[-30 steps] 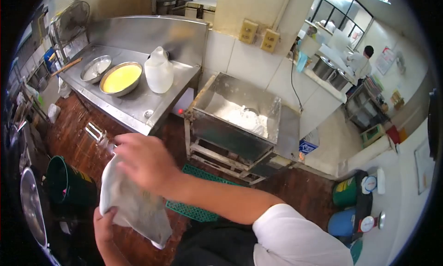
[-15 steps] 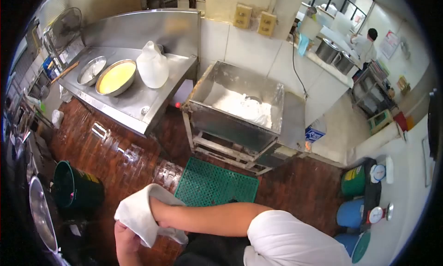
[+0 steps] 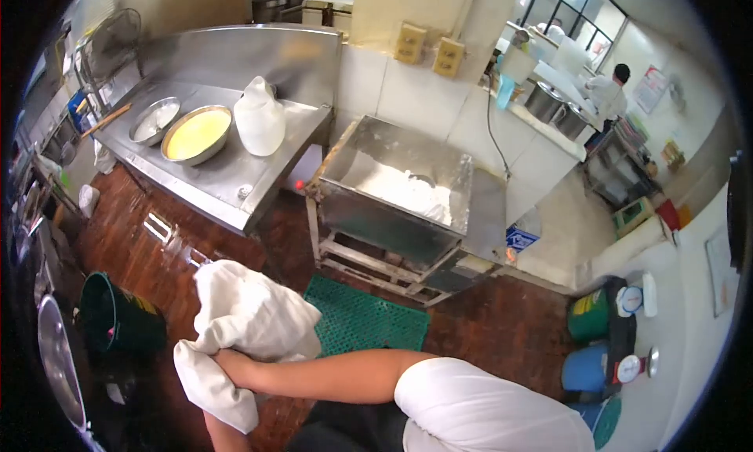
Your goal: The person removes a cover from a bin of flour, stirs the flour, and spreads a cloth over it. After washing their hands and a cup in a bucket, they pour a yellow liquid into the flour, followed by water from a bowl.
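Observation:
A bunched white cloth (image 3: 255,311) hangs in front of me over the floor, low and left of centre. My right hand (image 3: 234,369) reaches into its folds from the right and grips it, with the fingertips covered. My left hand is hidden beneath the cloth's lower part; only its forearm shows below, near the bottom edge. Beyond the cloth stands a metal bin on legs (image 3: 384,216) with white powder (image 3: 392,187) and a partly buried round metal item inside.
A steel table (image 3: 212,187) at upper left bears a bowl of yellow liquid (image 3: 198,135), a smaller bowl (image 3: 154,121) and a translucent jug (image 3: 260,118). A green mat (image 3: 365,315) and dark green bucket (image 3: 121,315) are on the floor. A person (image 3: 608,95) stands far right.
The cloth has spread upward into a larger bunch and now covers my left hand, which showed before. My right hand has moved slightly left. The view has shifted a little.

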The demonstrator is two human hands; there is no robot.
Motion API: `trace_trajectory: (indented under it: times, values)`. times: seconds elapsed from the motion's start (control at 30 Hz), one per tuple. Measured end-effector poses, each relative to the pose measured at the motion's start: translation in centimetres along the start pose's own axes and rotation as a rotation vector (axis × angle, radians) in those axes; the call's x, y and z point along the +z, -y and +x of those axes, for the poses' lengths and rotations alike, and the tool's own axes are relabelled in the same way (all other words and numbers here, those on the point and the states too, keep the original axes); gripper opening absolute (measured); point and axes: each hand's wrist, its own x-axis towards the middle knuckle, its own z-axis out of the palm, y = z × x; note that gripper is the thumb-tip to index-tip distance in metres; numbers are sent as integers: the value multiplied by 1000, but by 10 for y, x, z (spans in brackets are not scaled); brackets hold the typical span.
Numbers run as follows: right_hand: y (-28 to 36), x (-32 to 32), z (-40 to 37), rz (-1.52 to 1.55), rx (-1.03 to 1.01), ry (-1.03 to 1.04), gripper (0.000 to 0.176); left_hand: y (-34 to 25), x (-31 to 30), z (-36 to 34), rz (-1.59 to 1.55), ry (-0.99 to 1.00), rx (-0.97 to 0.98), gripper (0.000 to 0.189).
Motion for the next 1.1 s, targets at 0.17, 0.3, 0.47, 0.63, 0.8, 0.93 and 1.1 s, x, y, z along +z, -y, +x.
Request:
trace_trajectory:
  times: [0.17,0.3,0.47,0.63,0.8,0.93,1.1]
  values:
    - [-21,-74,-3,-379,6,-57,33,18,48,31,-21,109,-35,25]
    - [27,-168,-59,-879,-93,224,29,29,63,66,35,134,-71,25]
    - [192,-341,-139,-847,-28,-156,22,64,77,105,212,99,-235,24]
    - [251,-563,-96,-1087,29,-848,17,110,100,119,407,-21,-502,24]
    - [228,-699,10,-1387,207,-775,17,135,133,132,494,-158,-661,24]
    - [183,-762,60,-1522,413,-632,19,144,148,138,536,-224,-739,24]
    - [151,-797,90,-1482,445,-723,21,150,150,131,561,-271,-815,24]
